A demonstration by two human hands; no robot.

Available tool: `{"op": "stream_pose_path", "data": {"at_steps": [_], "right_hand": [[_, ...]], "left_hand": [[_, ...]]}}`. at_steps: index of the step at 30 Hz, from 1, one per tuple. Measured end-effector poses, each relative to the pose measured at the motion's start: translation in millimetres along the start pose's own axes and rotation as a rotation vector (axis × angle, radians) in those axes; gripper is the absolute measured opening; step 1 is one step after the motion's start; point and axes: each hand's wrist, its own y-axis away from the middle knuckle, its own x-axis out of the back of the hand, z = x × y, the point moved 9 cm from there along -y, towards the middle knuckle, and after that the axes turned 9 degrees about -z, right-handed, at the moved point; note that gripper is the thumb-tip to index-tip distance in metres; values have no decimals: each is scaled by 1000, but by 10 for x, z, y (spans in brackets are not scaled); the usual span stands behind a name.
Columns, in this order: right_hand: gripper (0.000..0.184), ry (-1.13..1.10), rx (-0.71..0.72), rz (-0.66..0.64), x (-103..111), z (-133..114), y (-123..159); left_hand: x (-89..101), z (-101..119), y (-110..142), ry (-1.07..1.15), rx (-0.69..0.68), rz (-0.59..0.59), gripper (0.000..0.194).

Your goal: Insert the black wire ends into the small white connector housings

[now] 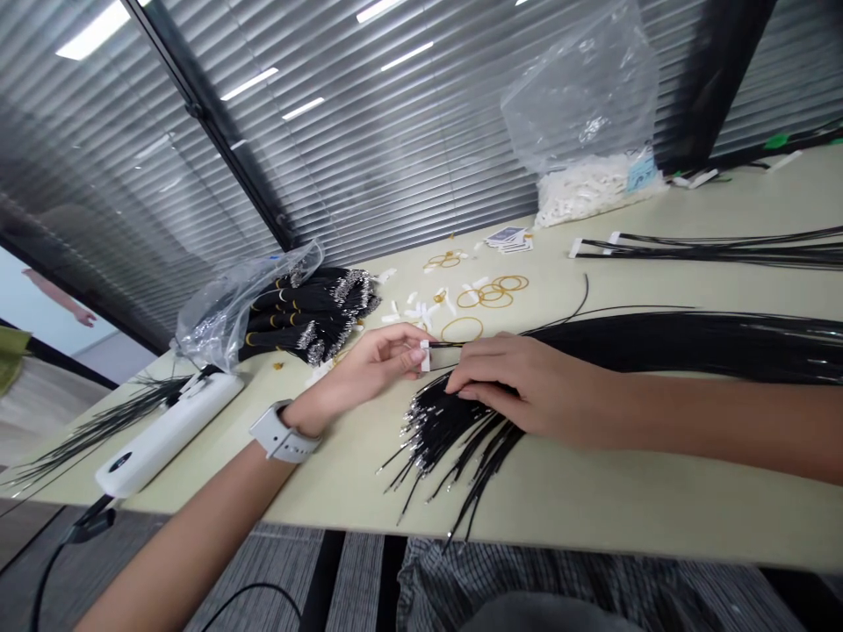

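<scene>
My left hand (388, 358) pinches a small white plastic connector (425, 356) between thumb and fingers. Thin black wires run from the connector towards my right hand (520, 382). That hand is closed, its fingers bent down at the ends of a thick bundle of black wires (645, 342), gripping black wire; exactly how many strands is hidden. Silvery metal terminals (414, 426) tip the wires, which fan out below my right hand. Just above both hands lie yellow rubber bands (493, 291) and loose white connectors (420, 312).
Banded black wire bundles (303, 312) spill from a clear bag on the left, near a white power strip (168, 434). Behind stand a bag of white connectors (596, 180) and printed cards (510, 239). Wires with connectors (711, 250) lie right. Another person's hand (84, 316) shows far left.
</scene>
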Motion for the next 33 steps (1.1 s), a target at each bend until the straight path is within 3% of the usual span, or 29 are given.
{"op": "stream_pose_path", "data": {"at_steps": [8, 13, 19, 33], "right_hand": [[14, -87, -65, 18, 33, 60, -6], [10, -83, -259, 134, 157, 279, 35], [16, -54, -398, 170, 194, 444, 65], [10, 52, -374, 204, 200, 441, 88]], "left_hand": [[64, 5, 2, 165, 9, 82, 16], [67, -4, 3, 170, 40, 110, 15], [105, -58, 21, 234, 65, 149, 16], [96, -76, 27, 265, 83, 132, 18]]}}
